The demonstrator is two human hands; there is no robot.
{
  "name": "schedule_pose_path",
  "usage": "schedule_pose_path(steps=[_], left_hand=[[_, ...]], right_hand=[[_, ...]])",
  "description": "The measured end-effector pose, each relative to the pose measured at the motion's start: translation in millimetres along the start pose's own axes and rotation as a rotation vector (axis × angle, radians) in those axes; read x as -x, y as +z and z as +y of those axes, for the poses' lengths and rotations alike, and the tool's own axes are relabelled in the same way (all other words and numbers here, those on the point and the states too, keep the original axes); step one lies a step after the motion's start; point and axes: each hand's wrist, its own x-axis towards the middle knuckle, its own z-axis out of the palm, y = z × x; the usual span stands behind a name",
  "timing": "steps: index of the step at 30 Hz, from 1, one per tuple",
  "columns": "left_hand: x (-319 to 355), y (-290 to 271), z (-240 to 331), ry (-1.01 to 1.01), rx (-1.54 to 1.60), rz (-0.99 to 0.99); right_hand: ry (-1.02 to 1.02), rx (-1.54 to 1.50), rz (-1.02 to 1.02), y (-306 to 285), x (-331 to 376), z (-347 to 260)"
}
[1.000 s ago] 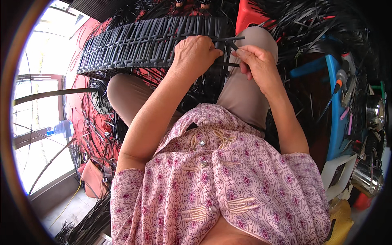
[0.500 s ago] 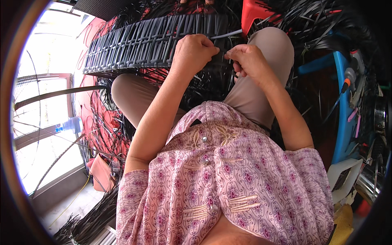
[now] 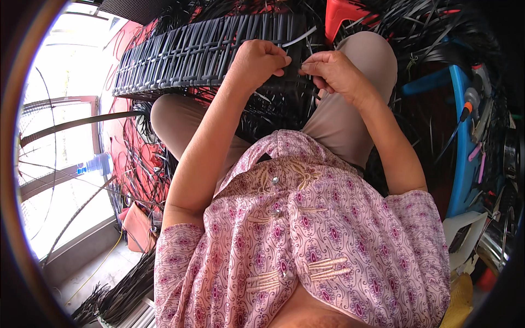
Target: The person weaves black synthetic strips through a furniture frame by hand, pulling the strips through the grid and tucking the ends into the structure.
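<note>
A long dark grey woven wicker panel (image 3: 180, 59) lies across in front of my knees. Over its right part my left hand (image 3: 258, 64) is closed, thumb and forefinger pressed together. Just to the right, my right hand (image 3: 334, 75) is also closed in a pinch, its fingertips pointing at the left hand with a small gap between them. Whatever the fingertips hold is lost against the black background. A flat strip (image 3: 299, 37) with a light sheen sticks up to the right from the panel, just beyond my left hand.
Loose black strips (image 3: 426, 33) lie heaped at the far right. A red plastic stool (image 3: 344, 13) stands beyond my right knee. On the right are a blue plastic frame (image 3: 461, 136) and a screwdriver (image 3: 466, 111). A pink bag (image 3: 139, 227) and a water bottle (image 3: 98, 164) are at left.
My left hand has shifted slightly left and away from me. The light strip now tilts up more steeply, its end farther from my right knee. Both hands stay pinched.
</note>
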Motion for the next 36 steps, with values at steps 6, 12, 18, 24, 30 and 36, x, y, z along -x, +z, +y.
schedule_pose_path(steps=[6, 12, 18, 24, 30, 36], left_hand=[[1.7, -4.3, 8.1, 0.031, -0.066, -0.06], [-0.1, -21.1, 13.1, 0.076, -0.154, -0.223], [-9.9, -28.5, 10.8, 0.152, -0.304, -0.258], [-18.6, -28.6, -1.4, 0.091, -0.139, -0.289], [-11.3, -32.9, 1.5, 0.081, -0.103, -0.218], [-13.3, -52.4, -15.0, 0.119, -0.01, -0.161]], right_hand=[[-0.058, -0.123, -0.094, -3.5, -9.2, 18.2], [-0.104, 0.033, -0.075, -2.8, -10.4, 9.5], [-0.102, 0.138, -0.075, -1.5, -9.4, -4.1], [-0.106, 0.271, -0.006, 5.3, -6.3, -12.6], [-0.146, 0.34, 0.098, 8.5, -1.8, -11.8], [-0.139, 0.282, 0.089, 4.9, -0.3, -5.7]])
